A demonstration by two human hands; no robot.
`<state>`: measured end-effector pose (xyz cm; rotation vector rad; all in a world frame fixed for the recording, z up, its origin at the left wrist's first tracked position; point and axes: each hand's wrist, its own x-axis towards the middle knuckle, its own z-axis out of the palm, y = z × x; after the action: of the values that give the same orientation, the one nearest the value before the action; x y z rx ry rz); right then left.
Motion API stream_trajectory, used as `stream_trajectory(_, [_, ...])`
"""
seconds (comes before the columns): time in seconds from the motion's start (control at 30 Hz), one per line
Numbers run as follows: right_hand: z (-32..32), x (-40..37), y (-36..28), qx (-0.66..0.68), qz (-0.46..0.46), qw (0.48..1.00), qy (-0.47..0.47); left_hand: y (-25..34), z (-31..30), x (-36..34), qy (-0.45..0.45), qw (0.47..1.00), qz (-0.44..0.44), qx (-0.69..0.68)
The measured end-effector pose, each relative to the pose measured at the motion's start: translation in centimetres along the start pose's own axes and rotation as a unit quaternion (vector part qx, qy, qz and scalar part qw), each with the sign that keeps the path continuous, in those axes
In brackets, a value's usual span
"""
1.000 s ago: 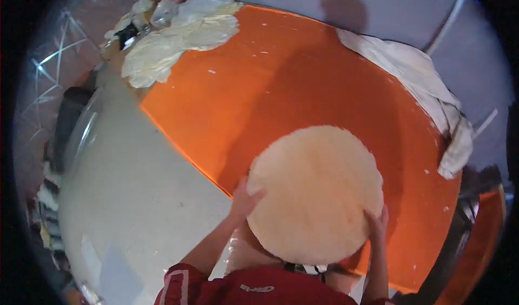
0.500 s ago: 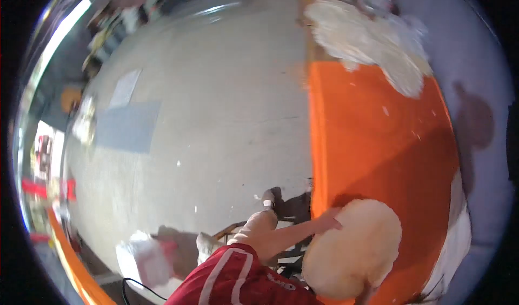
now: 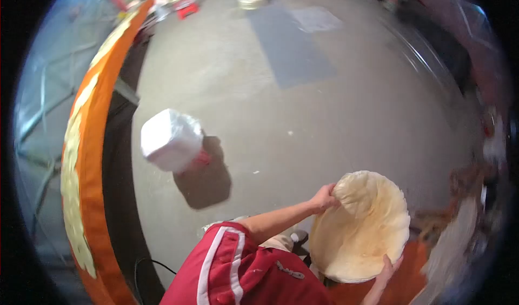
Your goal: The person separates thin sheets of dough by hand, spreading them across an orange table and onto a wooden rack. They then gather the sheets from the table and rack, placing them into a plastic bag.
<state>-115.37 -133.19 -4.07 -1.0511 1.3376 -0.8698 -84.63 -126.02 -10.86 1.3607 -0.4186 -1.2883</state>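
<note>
I hold a large round sheet of thin pale dough (image 3: 359, 226) in the air in front of me, sagging like a shallow bowl. My left hand (image 3: 323, 198) grips its upper left edge. At its lower right edge my right hand (image 3: 387, 270) holds it from below. My red sleeve with a white stripe fills the bottom middle of the head view.
A grey concrete floor (image 3: 303, 105) spreads ahead. A white bag-covered bin (image 3: 171, 140) stands on it to the left. A long orange table (image 3: 89, 159) with pale dough sheets runs down the left edge. Another orange surface (image 3: 403, 283) lies low right.
I have turned away from the orange table toward the open floor, lifting the dough sheet off the table. Both hands kept hold of it.
</note>
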Motion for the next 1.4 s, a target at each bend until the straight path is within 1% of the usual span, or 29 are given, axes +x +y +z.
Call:
stream_trajectory(0.1, [10.8, 6.8, -3.1, -0.087, -0.040, 0.987, -0.130, 4.4, -9.0, -2.6, 0.119, 0.989, 0.019, -0.080])
stream_trajectory(0.13, [14.9, 7.6, -3.6, -0.095, -0.049, 0.981, -0.159, 4.1, -11.5, -3.2, 0.175, 0.974, 0.064, -0.132])
stream_trajectory(0.17, [12.5, 10.3, -6.8, -0.101, -0.042, 0.972, -0.209, 4.3, -6.6, -3.8, 0.199, 0.967, 0.081, -0.133])
stream_trajectory(0.2, [19.5, 13.2, -3.1, -0.119, -0.026, 0.958, -0.259, 0.8, -12.4, -0.8, 0.268, 0.951, 0.055, -0.144])
stream_trajectory(0.23, [21.8, 14.2, -4.6, -0.138, -0.024, 0.944, -0.298, 0.5, -13.1, -0.4, 0.321, 0.933, 0.038, -0.160])
stream_trajectory(0.27, [23.7, 17.4, -3.9, -0.186, -0.069, 0.916, -0.350, 1.0, -14.1, -0.1, 0.339, 0.924, 0.053, -0.171])
stream_trajectory(0.33, [31.5, 16.5, -5.9, -0.234, -0.075, 0.886, -0.393, 2.6, -16.9, -2.0, 0.396, 0.890, 0.013, -0.226])
stream_trajectory(0.37, [34.1, 17.3, -7.8, -0.286, -0.078, 0.861, -0.414, 4.7, -17.1, -2.1, 0.396, 0.866, 0.054, -0.300])
stream_trajectory(0.4, [36.9, 17.7, -8.2, -0.283, -0.121, 0.836, -0.454, 4.6, -17.5, -0.8, 0.445, 0.854, 0.065, -0.263])
stream_trajectory(0.43, [40.5, 17.3, -7.7, -0.264, -0.127, 0.832, -0.471, 3.7, -19.5, -0.1, 0.491, 0.842, 0.071, -0.210])
stream_trajectory(0.5, [46.6, 15.1, -10.2, -0.274, -0.083, 0.803, -0.523, 4.9, -22.2, -0.5, 0.523, 0.827, 0.066, -0.197])
stream_trajectory(0.57, [52.7, 15.6, -10.3, -0.263, -0.072, 0.769, -0.578, 7.1, -24.4, -2.1, 0.513, 0.769, 0.152, -0.350])
stream_trajectory(0.63, [58.1, 13.3, -10.1, -0.224, -0.049, 0.740, -0.632, 7.3, -25.9, -4.7, 0.571, 0.747, 0.137, -0.311])
stream_trajectory(0.7, [63.4, 8.5, -10.4, -0.249, 0.014, 0.686, -0.684, 5.9, -26.6, -7.3, 0.598, 0.695, 0.131, -0.377])
stream_trajectory(0.73, [66.3, 6.9, -9.1, -0.254, 0.011, 0.673, -0.694, 5.1, -27.4, -8.6, 0.606, 0.683, 0.137, -0.385])
stream_trajectory(0.8, [71.6, 3.0, -5.9, -0.334, -0.104, 0.576, -0.739, 3.4, -29.3, -10.9, 0.649, 0.596, 0.147, -0.450])
stream_trajectory(0.87, [75.4, -3.2, -4.3, -0.357, -0.119, 0.524, -0.764, 1.9, -31.0, -13.1, 0.654, 0.559, 0.159, -0.485])
stream_trajectory(0.9, [77.8, -5.8, -3.0, -0.357, -0.123, 0.520, -0.766, 1.5, -33.3, -14.5, 0.658, 0.531, 0.183, -0.502])
stream_trajectory(0.97, [81.8, -10.5, -0.2, -0.325, -0.224, 0.430, -0.812, -0.6, -36.5, -16.6, 0.688, 0.507, 0.179, -0.487])
stream_trajectory(1.03, [85.1, -17.4, 0.2, -0.349, -0.226, 0.395, -0.819, -0.8, -39.8, -19.8, 0.711, 0.425, 0.195, -0.524])
stream_trajectory(1.1, [88.4, -23.0, 1.9, -0.352, -0.252, 0.339, -0.835, -0.2, -41.7, -23.2, 0.703, 0.396, 0.253, -0.533])
stream_trajectory(1.13, [90.1, -25.2, 3.5, -0.341, -0.273, 0.309, -0.845, -0.6, -42.4, -24.2, 0.715, 0.364, 0.245, -0.544])
stream_trajectory(1.17, [91.3, -27.8, 4.5, -0.347, -0.269, 0.303, -0.846, -0.9, -43.1, -25.0, 0.725, 0.332, 0.235, -0.555])
stream_trajectory(1.2, [92.3, -30.3, 5.5, -0.355, -0.267, 0.270, -0.854, -0.9, -43.7, -25.7, 0.725, 0.328, 0.230, -0.561])
stream_trajectory(1.23, [93.5, -32.4, 6.5, -0.362, -0.264, 0.236, -0.862, -0.7, -44.5, -26.3, 0.725, 0.294, 0.240, -0.575])
stream_trajectory(1.27, [95.0, -34.0, 7.9, -0.367, -0.262, 0.231, -0.862, -0.8, -45.5, -26.8, 0.724, 0.260, 0.249, -0.588])
stream_trajectory(1.33, [97.7, -36.4, 11.3, -0.351, -0.294, 0.173, -0.872, -1.8, -48.0, -26.3, 0.730, 0.231, 0.250, -0.592])
stream_trajectory(1.37, [99.3, -37.3, 12.5, -0.355, -0.291, 0.165, -0.873, -2.3, -49.4, -25.8, 0.736, 0.207, 0.252, -0.593])
stream_trajectory(1.4, [101.2, -38.0, 13.6, -0.362, -0.248, 0.163, -0.884, -2.8, -51.2, -25.3, 0.737, 0.197, 0.251, -0.596])
